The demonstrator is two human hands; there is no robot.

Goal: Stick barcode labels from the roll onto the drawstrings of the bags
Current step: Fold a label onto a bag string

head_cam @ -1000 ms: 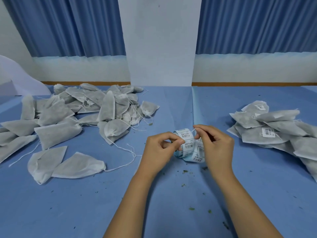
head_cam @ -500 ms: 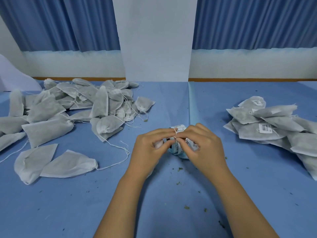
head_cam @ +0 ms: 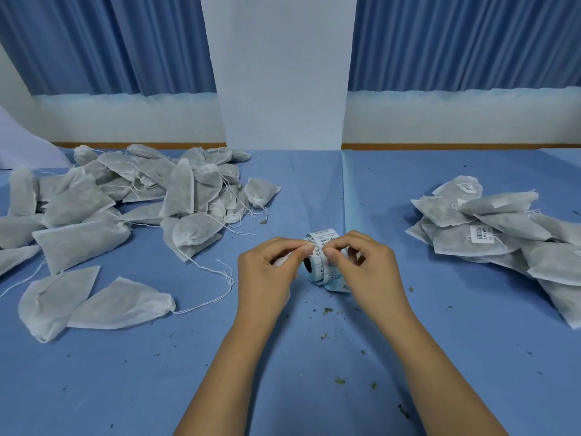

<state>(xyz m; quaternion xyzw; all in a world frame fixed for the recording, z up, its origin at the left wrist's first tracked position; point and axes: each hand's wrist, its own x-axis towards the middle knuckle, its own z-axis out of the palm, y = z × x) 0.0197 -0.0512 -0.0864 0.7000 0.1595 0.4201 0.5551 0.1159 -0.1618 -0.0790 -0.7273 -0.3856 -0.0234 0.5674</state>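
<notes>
Fingers [head_cam: 295,248]: both hands' are curled, with thumb against forefinger in a tight pinch at the top of the label roll [head_cam: 323,262].
Left hand [head_cam: 267,272]: touches the roll's left side and pinches a small white piece [head_cam: 312,244]. Whether that is a label or a drawstring cannot be told. Something white also shows under the palm.
Right hand [head_cam: 371,269]: touches the roll's right side, with thumb and forefinger nipping the printed strip on the roll itself.
Roll: stands on edge on the blue table cover [head_cam: 125,388] between the two hands. Its dark core faces left, and a loose end of backing lies at its near side.
Unlabelled bags [head_cam: 141,196]: a broad heap well to the left of the roll, strings trailing — two loose bags [head_cam: 94,303] lie nearer, also to the left.
Labelled bags [head_cam: 503,228]: a smaller stack well to the right of the roll, with barcode stickers showing on some.
Crumbs [head_cam: 327,310]: green flecks scattered on the cover just in front of the roll.
Backdrop: a white pillar [head_cam: 283,73] stands behind the roll, with blue curtains [head_cam: 110,42] on either side.
</notes>
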